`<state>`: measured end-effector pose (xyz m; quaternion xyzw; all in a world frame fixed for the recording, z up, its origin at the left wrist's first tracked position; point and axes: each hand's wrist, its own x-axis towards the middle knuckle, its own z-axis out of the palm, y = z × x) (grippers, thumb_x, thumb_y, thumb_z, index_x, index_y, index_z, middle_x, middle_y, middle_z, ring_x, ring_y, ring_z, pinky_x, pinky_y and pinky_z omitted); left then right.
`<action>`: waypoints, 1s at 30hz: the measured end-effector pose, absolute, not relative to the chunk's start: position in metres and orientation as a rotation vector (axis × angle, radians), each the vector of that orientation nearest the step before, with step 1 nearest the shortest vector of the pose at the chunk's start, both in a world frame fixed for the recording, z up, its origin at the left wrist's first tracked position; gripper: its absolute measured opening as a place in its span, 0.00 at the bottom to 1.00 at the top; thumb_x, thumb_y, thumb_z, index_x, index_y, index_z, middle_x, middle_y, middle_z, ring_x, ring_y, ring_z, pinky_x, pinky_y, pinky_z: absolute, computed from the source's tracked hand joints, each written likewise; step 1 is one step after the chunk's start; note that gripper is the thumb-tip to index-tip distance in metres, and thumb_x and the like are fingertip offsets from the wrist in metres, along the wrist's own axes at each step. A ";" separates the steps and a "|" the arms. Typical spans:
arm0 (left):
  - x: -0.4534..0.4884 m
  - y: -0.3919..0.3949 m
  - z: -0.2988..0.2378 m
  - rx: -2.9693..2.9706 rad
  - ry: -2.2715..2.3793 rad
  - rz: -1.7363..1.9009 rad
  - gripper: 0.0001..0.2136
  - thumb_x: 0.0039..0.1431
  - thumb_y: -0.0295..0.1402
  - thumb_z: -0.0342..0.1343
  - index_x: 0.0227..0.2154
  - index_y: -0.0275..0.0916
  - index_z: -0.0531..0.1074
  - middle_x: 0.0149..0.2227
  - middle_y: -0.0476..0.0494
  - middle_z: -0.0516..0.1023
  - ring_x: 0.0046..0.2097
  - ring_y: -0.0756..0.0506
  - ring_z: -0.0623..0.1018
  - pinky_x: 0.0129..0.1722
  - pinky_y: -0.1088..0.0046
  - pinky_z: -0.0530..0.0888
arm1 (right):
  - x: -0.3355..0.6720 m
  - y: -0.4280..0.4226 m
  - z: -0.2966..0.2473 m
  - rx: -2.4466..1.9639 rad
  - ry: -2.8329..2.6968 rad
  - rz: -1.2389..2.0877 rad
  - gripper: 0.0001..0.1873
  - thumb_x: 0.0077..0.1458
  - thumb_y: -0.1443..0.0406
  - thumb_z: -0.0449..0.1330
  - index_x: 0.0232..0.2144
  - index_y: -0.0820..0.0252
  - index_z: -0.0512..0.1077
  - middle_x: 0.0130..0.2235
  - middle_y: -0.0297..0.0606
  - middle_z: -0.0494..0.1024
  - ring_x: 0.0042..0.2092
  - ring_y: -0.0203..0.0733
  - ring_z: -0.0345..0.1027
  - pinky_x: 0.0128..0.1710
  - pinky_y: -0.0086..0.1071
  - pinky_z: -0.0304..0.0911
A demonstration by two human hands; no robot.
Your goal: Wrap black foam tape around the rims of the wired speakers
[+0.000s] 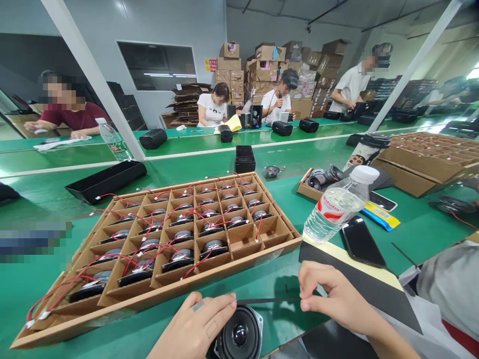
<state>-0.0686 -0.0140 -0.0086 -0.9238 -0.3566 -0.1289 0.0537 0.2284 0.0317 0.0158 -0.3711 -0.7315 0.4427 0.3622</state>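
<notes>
A round black speaker [239, 336] with a metal frame lies at the bottom middle, its cone facing up. My left hand [202, 321] grips its left side, fingers together along the upper rim. From those fingertips a thin black strip [267, 300] runs taut to my right hand [333, 294], which pinches the far end between thumb and finger. The strip follows the speaker's top edge; whether it sticks there I cannot tell. Left of my hands, a cardboard tray [202, 279] with dividers holds many speakers [181, 257] with red wires.
A water bottle [337, 204], a phone [362, 242] and black sheets [359, 279] lie to the right. Behind the tray are a black box [245, 158], a loose speaker [273, 171] and a black casing [107, 180]. People work along the far green bench [179, 154].
</notes>
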 end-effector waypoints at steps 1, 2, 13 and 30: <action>-0.068 -0.014 -0.011 -2.806 -1.093 -0.435 0.28 0.49 0.41 0.58 0.51 0.37 0.59 0.48 0.38 0.73 0.44 0.45 0.75 0.40 0.69 0.64 | 0.231 0.029 0.010 -0.975 -1.871 1.151 0.11 0.46 0.63 0.65 0.19 0.61 0.70 0.24 0.33 0.68 0.27 0.34 0.62 0.27 0.28 0.58; -0.068 -0.014 -0.013 -2.807 -1.096 -0.493 0.28 0.48 0.41 0.58 0.52 0.38 0.59 0.48 0.39 0.73 0.43 0.45 0.75 0.40 0.69 0.64 | 0.233 0.026 0.004 -0.995 -1.858 1.164 0.11 0.45 0.63 0.66 0.18 0.62 0.70 0.24 0.33 0.67 0.26 0.34 0.62 0.27 0.28 0.58; -0.061 -0.004 0.007 -2.953 -1.099 -0.334 0.32 0.44 0.47 0.61 0.52 0.41 0.59 0.45 0.45 0.73 0.40 0.47 0.73 0.39 0.71 0.62 | 0.230 0.002 -0.015 -1.050 -1.809 1.197 0.13 0.44 0.60 0.67 0.17 0.62 0.71 0.23 0.33 0.68 0.26 0.34 0.63 0.26 0.26 0.58; -0.049 0.001 0.018 -2.962 -1.017 0.197 0.37 0.44 0.48 0.60 0.57 0.46 0.53 0.43 0.41 0.71 0.40 0.42 0.73 0.41 0.67 0.65 | 0.203 -0.026 -0.025 -0.691 -2.096 0.902 0.28 0.61 0.49 0.37 0.17 0.60 0.55 0.20 0.32 0.65 0.23 0.30 0.58 0.23 0.24 0.52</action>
